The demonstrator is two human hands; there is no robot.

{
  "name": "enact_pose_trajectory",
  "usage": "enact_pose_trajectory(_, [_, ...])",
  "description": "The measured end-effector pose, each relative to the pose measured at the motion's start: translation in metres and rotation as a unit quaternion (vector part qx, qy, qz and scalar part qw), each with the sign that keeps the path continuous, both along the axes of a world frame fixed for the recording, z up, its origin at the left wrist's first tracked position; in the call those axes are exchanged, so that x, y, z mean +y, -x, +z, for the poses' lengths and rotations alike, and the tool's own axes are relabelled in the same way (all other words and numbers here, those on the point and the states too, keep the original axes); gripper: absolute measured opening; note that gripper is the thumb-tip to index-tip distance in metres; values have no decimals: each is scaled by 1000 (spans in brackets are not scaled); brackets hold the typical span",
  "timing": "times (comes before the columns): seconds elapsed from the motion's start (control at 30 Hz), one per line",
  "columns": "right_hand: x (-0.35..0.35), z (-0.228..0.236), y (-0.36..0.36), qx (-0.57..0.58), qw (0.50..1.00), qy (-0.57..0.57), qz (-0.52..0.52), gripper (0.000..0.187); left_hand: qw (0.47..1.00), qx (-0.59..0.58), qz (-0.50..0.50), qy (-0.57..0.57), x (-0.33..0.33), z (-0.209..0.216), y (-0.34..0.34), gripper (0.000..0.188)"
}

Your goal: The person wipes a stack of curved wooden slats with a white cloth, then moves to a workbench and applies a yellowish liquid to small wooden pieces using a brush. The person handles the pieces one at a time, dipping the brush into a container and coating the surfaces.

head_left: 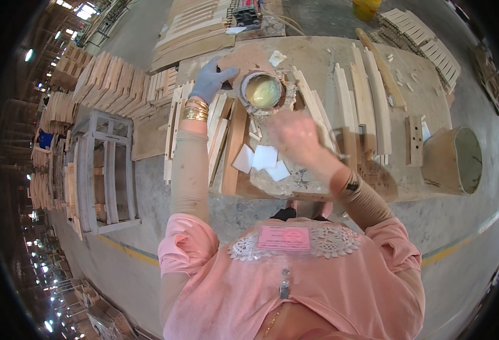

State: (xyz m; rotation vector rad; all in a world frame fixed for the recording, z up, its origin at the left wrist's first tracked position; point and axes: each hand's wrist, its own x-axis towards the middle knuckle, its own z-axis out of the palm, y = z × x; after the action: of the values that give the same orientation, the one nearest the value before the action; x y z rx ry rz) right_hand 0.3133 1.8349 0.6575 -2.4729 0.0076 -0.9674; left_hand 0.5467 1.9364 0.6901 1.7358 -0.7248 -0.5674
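My left hand (209,80), in a grey glove, is bent round something dark and brownish just left of a round pot (242,93). Its thumb points toward the pot; what it grips is mostly hidden. The pot has a crusted rim and holds a pale yellowish, glossy substance (263,92). My bare right hand (297,136) is smeared by motion just below and right of the pot, so its fingers do not show clearly. White square pieces (265,157) lie on the table below the pot. A brown wooden strip (235,147) lies left of them.
Long pale wood strips (378,102) lie on the right of the worktable (295,51). A wide cylindrical bin (453,161) stands at the right edge. A grey frame rack (105,175) and stacked wooden parts (111,82) stand left. A yellow bucket (366,8) is at the far side.
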Motion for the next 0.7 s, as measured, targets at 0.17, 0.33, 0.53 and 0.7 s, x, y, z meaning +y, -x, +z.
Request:
enact_pose_trajectory(0.17, [-3, 6, -1, -19, 999, -21, -19, 9, 1000, 5, 5, 5, 2, -1, -1, 49])
enact_pose_trajectory(0.33, [3, 5, -8, -75, 990, -109, 45, 9, 1000, 9, -12, -12, 0, 1, -4, 48])
enact_pose_trajectory(0.53, [2, 6, -1, -23, 996, -84, 31, 9, 1000, 4, -9, 17, 0, -4, -4, 48])
enact_pose_trajectory(0.7, [-11, 10, 3, 43, 998, -30, -44, 13, 1000, 7, -6, -8, -2, -1, -2, 47])
